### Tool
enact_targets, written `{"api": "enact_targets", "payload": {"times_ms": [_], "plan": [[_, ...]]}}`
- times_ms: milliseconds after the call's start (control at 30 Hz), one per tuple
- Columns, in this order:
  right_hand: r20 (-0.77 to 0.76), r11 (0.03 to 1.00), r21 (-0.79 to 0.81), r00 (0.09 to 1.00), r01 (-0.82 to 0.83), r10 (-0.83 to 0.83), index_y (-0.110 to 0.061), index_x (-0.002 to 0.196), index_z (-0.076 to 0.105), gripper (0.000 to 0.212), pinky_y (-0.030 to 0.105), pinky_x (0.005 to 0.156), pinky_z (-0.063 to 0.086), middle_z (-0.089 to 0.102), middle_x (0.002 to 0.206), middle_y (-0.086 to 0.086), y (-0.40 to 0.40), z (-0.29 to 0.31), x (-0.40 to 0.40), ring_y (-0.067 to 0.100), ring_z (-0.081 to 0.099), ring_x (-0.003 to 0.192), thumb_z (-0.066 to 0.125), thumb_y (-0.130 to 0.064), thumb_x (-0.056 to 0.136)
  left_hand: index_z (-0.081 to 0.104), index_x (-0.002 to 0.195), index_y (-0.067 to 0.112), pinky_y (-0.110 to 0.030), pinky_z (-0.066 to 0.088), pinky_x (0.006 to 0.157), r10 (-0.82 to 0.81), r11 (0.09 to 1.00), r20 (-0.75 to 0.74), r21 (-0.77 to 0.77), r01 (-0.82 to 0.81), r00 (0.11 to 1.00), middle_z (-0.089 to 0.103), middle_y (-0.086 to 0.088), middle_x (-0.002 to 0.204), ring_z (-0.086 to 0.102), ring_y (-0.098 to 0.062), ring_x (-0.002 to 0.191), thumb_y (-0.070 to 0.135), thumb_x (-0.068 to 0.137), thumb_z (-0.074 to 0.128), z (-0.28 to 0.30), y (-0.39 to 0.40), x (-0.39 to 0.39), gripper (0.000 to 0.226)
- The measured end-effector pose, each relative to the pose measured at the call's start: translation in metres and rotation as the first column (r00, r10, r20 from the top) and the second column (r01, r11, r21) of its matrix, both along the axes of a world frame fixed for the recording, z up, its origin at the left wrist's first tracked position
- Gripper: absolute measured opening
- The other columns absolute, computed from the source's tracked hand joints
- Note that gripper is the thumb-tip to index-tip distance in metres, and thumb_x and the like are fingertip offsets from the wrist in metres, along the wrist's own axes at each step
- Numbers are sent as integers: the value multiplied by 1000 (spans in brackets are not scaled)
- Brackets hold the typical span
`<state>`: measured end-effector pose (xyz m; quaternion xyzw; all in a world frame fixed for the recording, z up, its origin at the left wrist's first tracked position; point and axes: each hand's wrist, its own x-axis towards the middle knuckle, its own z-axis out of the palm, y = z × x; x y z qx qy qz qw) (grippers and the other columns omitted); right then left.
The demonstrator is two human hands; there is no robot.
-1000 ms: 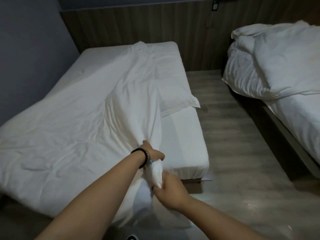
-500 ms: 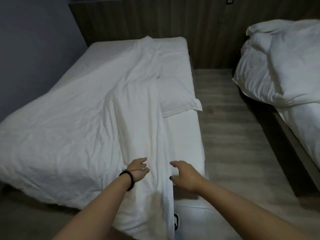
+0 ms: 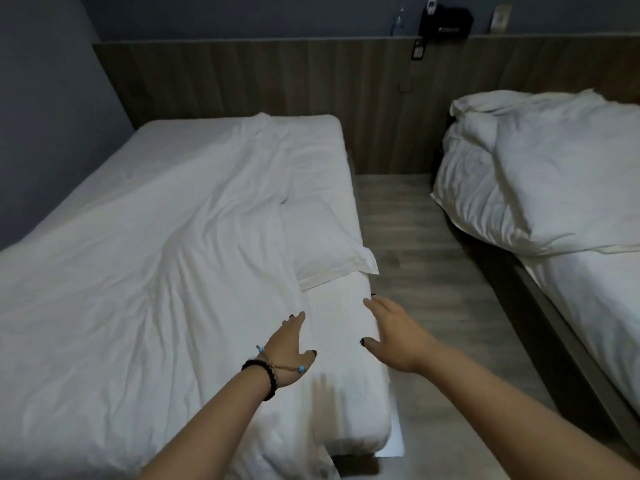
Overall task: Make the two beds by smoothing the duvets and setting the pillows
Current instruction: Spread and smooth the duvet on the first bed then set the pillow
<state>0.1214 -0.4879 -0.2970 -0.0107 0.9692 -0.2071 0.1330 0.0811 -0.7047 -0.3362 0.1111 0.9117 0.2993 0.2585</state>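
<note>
Both hands have let go of the duvet (image 3: 145, 289), left hand (image 3: 287, 351) and right hand (image 3: 391, 337) fingers now spread, holding nothing.

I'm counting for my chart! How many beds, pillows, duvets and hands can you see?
Beds: 2, the left bed and the right bed
Pillows: 2, one on the left bed, one on the right bed
Duvets: 2, spread and crumpled
Hands: 2, left hand and right hand
Total: 8

Hotel-type bedrm: twin beds (image 3: 194, 209), shared headboard panel (image 3: 242, 81)
</note>
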Motion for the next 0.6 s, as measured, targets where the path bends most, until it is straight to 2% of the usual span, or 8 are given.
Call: {"api": "enact_targets", "payload": {"times_ms": [100,200,333,500,600], "plan": [[8,996,-58,998,62,-62,-17,152,17,74,35,116,24,10,160,1,29,-2,-14,15,9,147,56,-34,91,2,153,17,-25,7,117,-46,999,-38,-9,46,998,2,-3,160,2,-15,147,29,96,51,6,32,-21,76],[40,991,-100,995,90,-86,-19,151,21,73,36,115,26,13,159,1,66,-10,-28,16,12,147,57,-34,89,1,152,17,-26,7,117,-118,990,-39,-80,114,992,1,-5,160,2,-17,148,29,96,51,5,71,-45,76],[70,985,-139,993,102,-93,-14,151,22,70,28,116,19,15,159,4,137,-15,-52,18,13,147,57,-29,91,3,152,15,-27,9,118,-103,985,-46,-144,95,994,1,-7,160,3,-18,148,28,96,50,5,136,-73,75],[107,982,-161,991,98,-81,-14,152,20,71,25,116,16,14,159,7,249,-13,-81,19,15,147,57,-29,93,2,152,13,-27,9,119,-64,984,-18,-165,60,998,3,-6,160,4,-17,148,28,96,48,3,248,-91,74],[134,986,-142,988,92,-73,-11,152,20,72,23,115,15,16,159,8,320,-6,-97,19,17,146,57,-30,93,7,151,13,-19,11,113,-81,989,-3,-121,80,997,10,-5,159,12,-16,146,26,96,50,12,327,-100,72]]}}
